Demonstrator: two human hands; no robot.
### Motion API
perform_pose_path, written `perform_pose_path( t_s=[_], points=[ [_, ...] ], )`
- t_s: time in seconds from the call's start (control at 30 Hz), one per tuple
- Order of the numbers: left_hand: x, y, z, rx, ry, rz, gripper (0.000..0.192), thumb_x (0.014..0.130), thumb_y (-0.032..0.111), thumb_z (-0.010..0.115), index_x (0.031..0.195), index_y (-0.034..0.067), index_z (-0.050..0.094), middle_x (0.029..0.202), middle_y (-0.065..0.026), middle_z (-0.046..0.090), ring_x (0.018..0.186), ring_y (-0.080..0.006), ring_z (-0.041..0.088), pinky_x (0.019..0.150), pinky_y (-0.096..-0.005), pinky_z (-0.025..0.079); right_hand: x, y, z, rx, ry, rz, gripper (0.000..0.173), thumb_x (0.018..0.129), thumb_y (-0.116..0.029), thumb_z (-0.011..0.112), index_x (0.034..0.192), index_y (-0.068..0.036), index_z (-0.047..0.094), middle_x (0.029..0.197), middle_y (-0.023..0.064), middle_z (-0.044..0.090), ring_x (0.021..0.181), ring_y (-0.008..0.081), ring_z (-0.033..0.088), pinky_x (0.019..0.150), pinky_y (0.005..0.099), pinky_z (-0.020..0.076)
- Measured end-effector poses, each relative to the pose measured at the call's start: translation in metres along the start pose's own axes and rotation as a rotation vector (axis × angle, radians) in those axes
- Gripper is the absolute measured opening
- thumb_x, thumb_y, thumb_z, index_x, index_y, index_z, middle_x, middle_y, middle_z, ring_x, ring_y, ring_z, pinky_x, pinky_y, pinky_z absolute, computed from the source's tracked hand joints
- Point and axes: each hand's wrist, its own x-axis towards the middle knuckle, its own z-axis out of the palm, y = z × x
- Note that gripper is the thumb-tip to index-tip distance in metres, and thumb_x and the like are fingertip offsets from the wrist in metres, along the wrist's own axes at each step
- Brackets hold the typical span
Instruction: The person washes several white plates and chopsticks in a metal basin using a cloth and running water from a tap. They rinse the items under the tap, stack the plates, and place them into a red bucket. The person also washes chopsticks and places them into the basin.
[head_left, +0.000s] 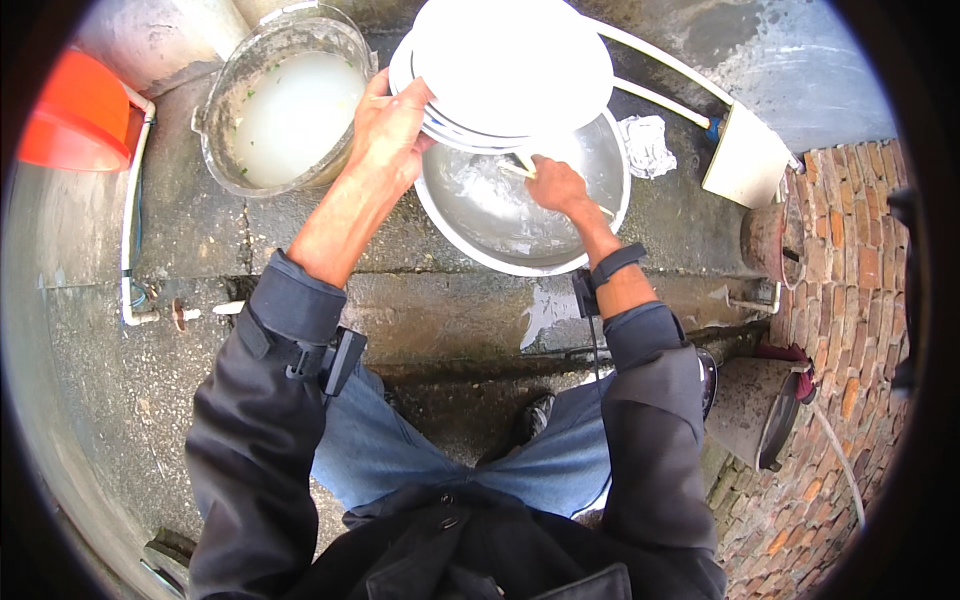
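Observation:
My left hand (394, 124) grips the left rim of a stack of white dishes (510, 67), thumb on top. Glare washes out their upper faces, and one lower rim carries a blue mark. Beneath the dishes stands a wide metal basin (487, 217) with clear water in it; the stack hides its far part. Over the basin, my right hand (556, 186) is closed around light-coloured sticks (517, 168) that look like chopsticks. Their ends stick out on both sides of the fist.
A grimy bucket (210, 142) of cloudy water with green scraps stands left of the basin. Crumpled white plastic (647, 146) lies to its right. White pipes (660, 101) run behind. An orange basin (82, 112) is far left; a bucket (750, 409) lies tilted by the brick surface (847, 300).

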Motion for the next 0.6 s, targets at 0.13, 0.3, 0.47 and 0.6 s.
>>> perform_pose_path(
  t_s=[0.13,0.3,0.47,0.6],
  points=[
    [0.003,-0.004,-0.001,0.01,-0.007,-0.013,0.05,0.092,0.004,0.074,0.137,0.001,0.052,0.122,-0.0172,0.07,0.105,-0.0267,0.073,0.088,-0.0451,0.065,0.009,0.016,-0.027,0.533,-0.038,0.11,0.03,0.098,-0.025,0.065,0.105,0.005,0.065,0.075,0.0168,0.067,0.055,0.0266,0.064,0.053,0.043,0.0521],
    [0.008,-0.015,-0.006,0.049,-0.01,-0.079,0.051,0.093,0.005,0.074,0.138,0.0,0.05,0.123,-0.0185,0.069,0.106,-0.0272,0.073,0.088,-0.0451,0.065,-0.007,0.041,-0.047,1.19,-0.085,0.361,0.028,0.099,-0.022,0.072,0.084,-0.004,0.056,0.065,-0.0001,0.045,0.048,0.011,0.041,0.041,0.0312,0.0381],
    [0.01,-0.033,-0.013,0.039,-0.083,-0.118,0.051,0.096,0.009,0.074,0.14,0.001,0.05,0.124,-0.0175,0.07,0.107,-0.0267,0.073,0.087,-0.0446,0.065,-0.025,0.086,-0.052,0.782,0.207,0.428,0.045,0.095,-0.036,0.074,0.102,0.007,0.066,0.079,0.0149,0.066,0.061,0.0262,0.063,0.059,0.0417,0.0523],
    [0.015,-0.047,-0.017,0.062,-0.145,-0.144,0.046,0.096,0.011,0.075,0.138,0.004,0.056,0.123,-0.0137,0.071,0.107,-0.0238,0.073,0.088,-0.0432,0.065,-0.029,0.132,-0.052,0.329,0.386,0.509,0.052,0.094,-0.043,0.068,0.116,0.004,0.07,0.112,0.0282,0.073,0.105,0.045,0.071,0.095,0.05,0.0538]
  ],
)
